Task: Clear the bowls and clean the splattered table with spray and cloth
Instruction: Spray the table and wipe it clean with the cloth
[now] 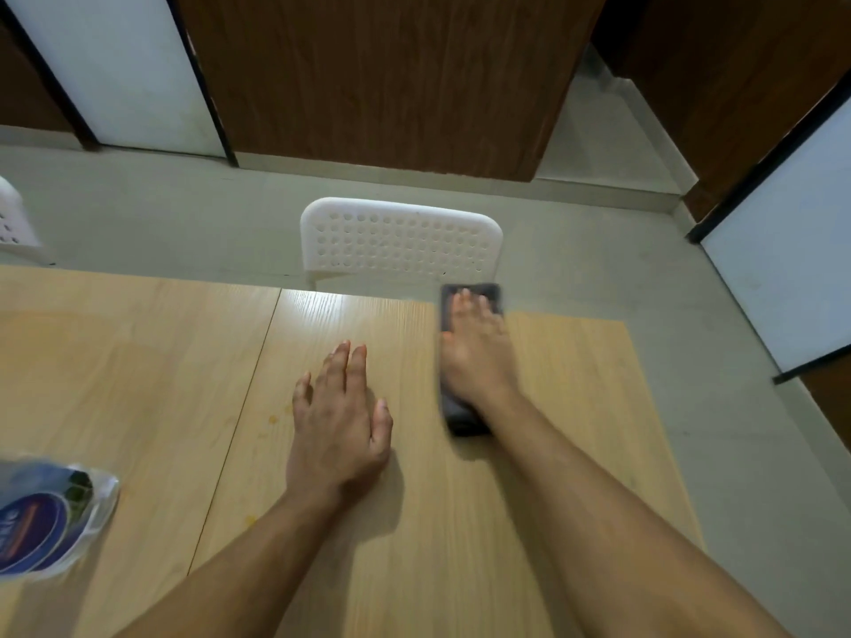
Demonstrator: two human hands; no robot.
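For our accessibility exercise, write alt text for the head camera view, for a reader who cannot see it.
A person's right hand presses a dark cloth flat at the far edge of a light wooden table, while the left hand rests open beside it. Small yellow splatters remain left of the hands; a white perforated chair stands beyond the table.

I count two hands (338, 421) (476, 352), one dark cloth (460, 419), one spray bottle (43, 522), two white chairs (400, 241) (14, 223), and one counter (138, 361).
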